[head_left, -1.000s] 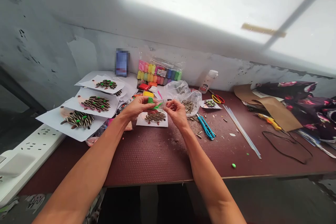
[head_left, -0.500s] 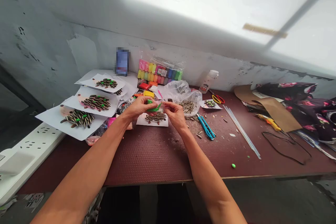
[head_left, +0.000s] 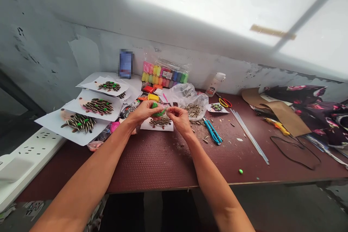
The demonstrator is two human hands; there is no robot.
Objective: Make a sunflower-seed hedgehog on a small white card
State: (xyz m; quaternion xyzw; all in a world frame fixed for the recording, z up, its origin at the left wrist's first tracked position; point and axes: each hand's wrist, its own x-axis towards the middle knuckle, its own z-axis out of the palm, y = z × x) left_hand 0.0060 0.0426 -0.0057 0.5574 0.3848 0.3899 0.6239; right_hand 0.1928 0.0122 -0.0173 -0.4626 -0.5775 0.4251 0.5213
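My left hand [head_left: 144, 112] is closed on a lump of bright green modelling clay [head_left: 160, 112] in a clear plastic wrapper. Pinched between the fingertips of my right hand [head_left: 179, 119] is what looks like the wrapper's edge. Both hands hover just above a white card [head_left: 146, 127] bearing rows of striped sunflower seeds [head_left: 161, 121], partly covered by the hands. Loose sunflower seeds [head_left: 193, 110] spill from a clear plastic bag [head_left: 190, 92] to the right. A blue utility knife [head_left: 213, 131] lies beside them.
Finished seed hedgehog cards [head_left: 102, 126] are stacked at left, near a white power strip [head_left: 27, 157]. Behind stand a pack of coloured clay [head_left: 165, 74] and a bottle [head_left: 216, 84]. Scissors [head_left: 225, 102], clear glue sticks [head_left: 250, 136], a glue gun [head_left: 278, 126] and a green clay ball [head_left: 240, 171] lie rightward.
The green clay and its wrapper have shifted a little between my fingers. Both hands stay almost in the same place, and the whole view has slid slightly.
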